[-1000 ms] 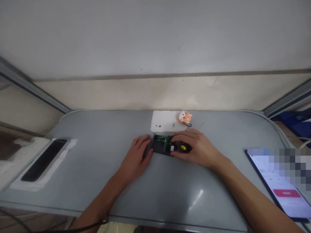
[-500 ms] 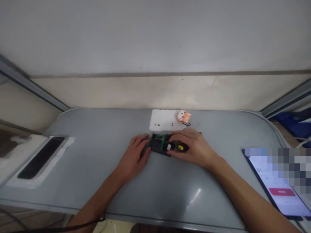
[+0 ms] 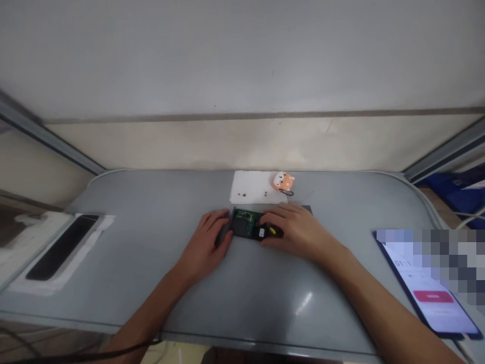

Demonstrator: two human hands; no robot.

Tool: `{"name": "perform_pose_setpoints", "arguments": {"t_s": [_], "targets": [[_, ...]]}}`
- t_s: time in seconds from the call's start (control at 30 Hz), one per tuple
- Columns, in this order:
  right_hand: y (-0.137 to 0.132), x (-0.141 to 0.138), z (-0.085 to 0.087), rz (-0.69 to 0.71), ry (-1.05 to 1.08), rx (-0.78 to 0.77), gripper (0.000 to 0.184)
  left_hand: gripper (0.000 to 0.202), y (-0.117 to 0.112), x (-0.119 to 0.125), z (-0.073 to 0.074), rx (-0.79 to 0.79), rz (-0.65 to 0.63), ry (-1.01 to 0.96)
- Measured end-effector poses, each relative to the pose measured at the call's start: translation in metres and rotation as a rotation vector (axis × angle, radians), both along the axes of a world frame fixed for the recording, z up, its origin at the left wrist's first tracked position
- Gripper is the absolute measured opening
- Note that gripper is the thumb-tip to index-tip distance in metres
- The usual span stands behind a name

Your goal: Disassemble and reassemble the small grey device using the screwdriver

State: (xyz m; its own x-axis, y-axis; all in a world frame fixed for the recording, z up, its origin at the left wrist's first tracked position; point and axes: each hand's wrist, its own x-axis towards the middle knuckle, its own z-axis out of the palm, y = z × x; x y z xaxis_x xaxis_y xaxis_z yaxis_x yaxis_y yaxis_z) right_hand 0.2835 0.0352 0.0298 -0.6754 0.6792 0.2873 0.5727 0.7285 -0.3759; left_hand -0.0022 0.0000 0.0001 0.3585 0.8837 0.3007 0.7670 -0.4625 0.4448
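The opened device (image 3: 248, 226) lies flat near the middle of the grey surface (image 3: 242, 298), a little toward the far edge. Its black casing is open on top, with a green circuit board (image 3: 244, 218) showing at the left and a small yellow part (image 3: 272, 231) toward the right. The right hand (image 3: 299, 230) rests over the right end. Its grip is narrow, with the fingers over the top and the thumb against the near side, closed on the casing just beside the yellow part. The left hand (image 3: 206, 242) sits at the left end with its fingers bent. Its grip is closed on a dark slim piece (image 3: 223, 233) that slants along the casing's left edge and touches it. Both forearms reach in from the near edge.

Just beyond the device, a white sheet of paper (image 3: 250, 184) lies against the back edge of the surface, with a few tiny dark specks (image 3: 244, 194) on it that are too small to make out. An orange animal-shaped trinket (image 3: 283, 181) sits at the sheet's right corner.

Well off to the left, a long black slab (image 3: 62, 246) lies on a white wrapping (image 3: 94, 237) at the surface's edge. On the far right a phone (image 3: 432, 298) lies face up with its screen lit and showing a red bar. Behind it all runs a pale wall (image 3: 242, 60).
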Motion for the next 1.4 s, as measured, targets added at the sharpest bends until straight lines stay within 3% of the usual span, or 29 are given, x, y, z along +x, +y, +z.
{"name": "perform_pose_setpoints", "arguments": {"t_s": [0.33, 0.5, 0.57, 0.67, 0.77, 0.83, 0.93, 1.13, 1.4], "targets": [[-0.001, 0.005, 0.007, -0.016, -0.054, -0.038, 0.037, 0.018, -0.001, 0.002, 0.0, -0.009, -0.008, 0.015], [-0.001, 0.007, 0.006, -0.065, 0.005, 0.091, 0.044, 0.047, -0.003, 0.001, 0.002, 0.023, 0.06, -0.145], [-0.002, 0.008, 0.008, -0.127, 0.135, 0.197, 0.03, 0.057, -0.001, 0.0, 0.005, 0.035, 0.055, -0.161], [-0.005, 0.01, 0.013, -0.222, 0.456, 0.356, 0.014, 0.067, 0.008, 0.002, 0.013, -0.002, -0.053, -0.039], [-0.009, 0.011, 0.017, -0.438, 0.814, 0.458, 0.04, 0.073, 0.018, 0.008, 0.019, -0.047, -0.16, 0.051], [-0.011, 0.011, 0.016, -0.643, 0.949, 0.348, 0.056, 0.074, 0.023, 0.013, 0.021, -0.074, -0.194, 0.085], [-0.011, 0.009, 0.011, -0.793, 0.891, 0.078, 0.05, 0.074, 0.03, 0.019, 0.021, -0.106, -0.24, 0.134], [-0.004, 0.004, 0.0, -0.606, 0.612, -0.087, 0.029, 0.07, 0.042, 0.027, 0.022, -0.141, -0.292, 0.153], [-0.001, 0.003, -0.001, -0.733, 0.6, -0.209, 0.04, 0.07, 0.046, 0.029, 0.018, -0.204, -0.286, 0.103]]}}
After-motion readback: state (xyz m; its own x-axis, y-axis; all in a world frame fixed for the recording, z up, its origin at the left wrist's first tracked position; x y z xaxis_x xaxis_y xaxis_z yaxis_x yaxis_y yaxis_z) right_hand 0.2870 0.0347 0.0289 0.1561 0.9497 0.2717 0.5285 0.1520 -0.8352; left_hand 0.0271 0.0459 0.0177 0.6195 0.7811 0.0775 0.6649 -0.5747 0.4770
